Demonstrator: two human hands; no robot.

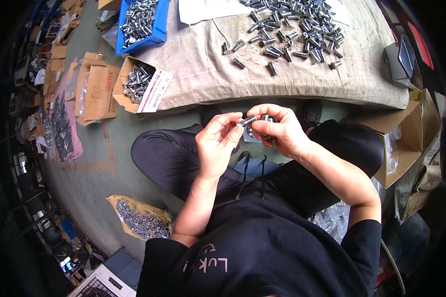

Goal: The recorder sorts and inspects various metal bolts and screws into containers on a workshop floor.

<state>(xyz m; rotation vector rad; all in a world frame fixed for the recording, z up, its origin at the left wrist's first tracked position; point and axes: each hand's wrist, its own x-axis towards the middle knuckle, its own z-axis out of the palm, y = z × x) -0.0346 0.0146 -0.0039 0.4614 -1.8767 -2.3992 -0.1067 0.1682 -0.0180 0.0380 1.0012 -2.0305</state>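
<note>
Over my lap, my left hand (218,141) pinches the left end of a short, shiny metal cylinder (247,121) between thumb and fingertips. My right hand (282,129) grips the same cylinder's other end with thumb and forefinger. Further metal pieces (269,140) show within its curled fingers; their full shape is hidden. Beyond my hands, a loose pile of similar metal cylinders (309,29), some with a wider end, lies on the cloth-covered table (198,64).
At the table's left stand a blue bin (159,29) and a cardboard box (125,99), both holding metal parts. An open carton (406,143) stands at right. Small metal pieces lie on a yellowish sheet (116,200) on the floor at lower left. A phone-like device (406,55) leans at the table's right edge.
</note>
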